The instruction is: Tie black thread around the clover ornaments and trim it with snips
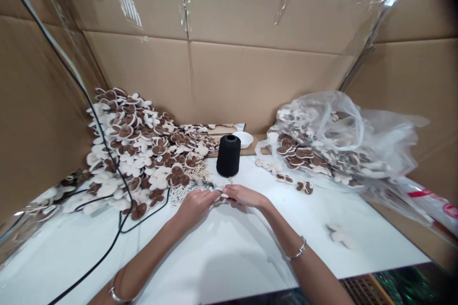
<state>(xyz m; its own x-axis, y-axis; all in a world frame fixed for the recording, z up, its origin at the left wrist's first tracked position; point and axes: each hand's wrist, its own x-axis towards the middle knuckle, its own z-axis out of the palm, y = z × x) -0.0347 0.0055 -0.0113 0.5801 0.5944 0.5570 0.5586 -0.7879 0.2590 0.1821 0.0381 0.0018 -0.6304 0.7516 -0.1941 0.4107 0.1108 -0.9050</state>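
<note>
My left hand and my right hand meet over the white table, fingers pinched together. Between them is a small cream-and-brown fabric piece, mostly covered by the fingers, so its full shape is hidden. Just beyond the hands stands a black cone of thread, upright. Left of it lies a scatter of small cream-coloured bits, close to my left hand. A large heap of brown and white flower-shaped fabric pieces rises at the left.
A clear plastic bag of similar pieces lies at the right, with a few loose flower pieces before it. Behind the thread sits a white bowl. A black cable hangs across the left side. Cardboard walls enclose the table.
</note>
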